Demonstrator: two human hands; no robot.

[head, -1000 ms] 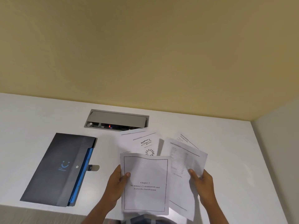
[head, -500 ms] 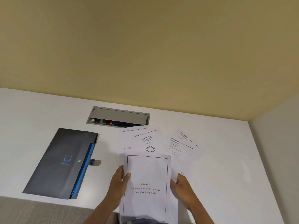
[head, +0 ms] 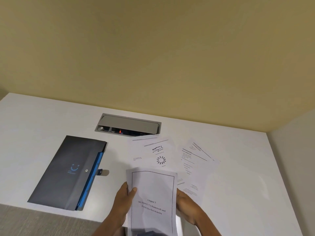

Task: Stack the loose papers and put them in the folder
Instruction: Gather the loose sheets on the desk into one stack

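Note:
I hold a small stack of papers [head: 153, 189] upright near the desk's front edge; its top sheet has a framed border and the heading "Chapter 3". My left hand [head: 123, 200] grips the stack's left edge with the thumb on the front. My right hand [head: 185, 204] holds the right edge from behind. Beyond the stack, loose printed sheets [head: 150, 153] lie flat on the desk, and more loose sheets [head: 196, 160] lie fanned to the right. A dark grey folder [head: 68, 171] with a blue inner edge and a snap tab lies flat at the left.
The white desk [head: 247, 184] meets a yellow wall at the back and a pale wall at the right. A grey recessed cable box [head: 127, 125] with its lid tilted open sits just behind the papers. Grey floor shows below the desk's front edge at the left.
My right hand brought the sheet it held onto the Chapter 3 sheet, so both hands now hold one stack. The view shifted slightly; the folder and flat sheets stayed put.

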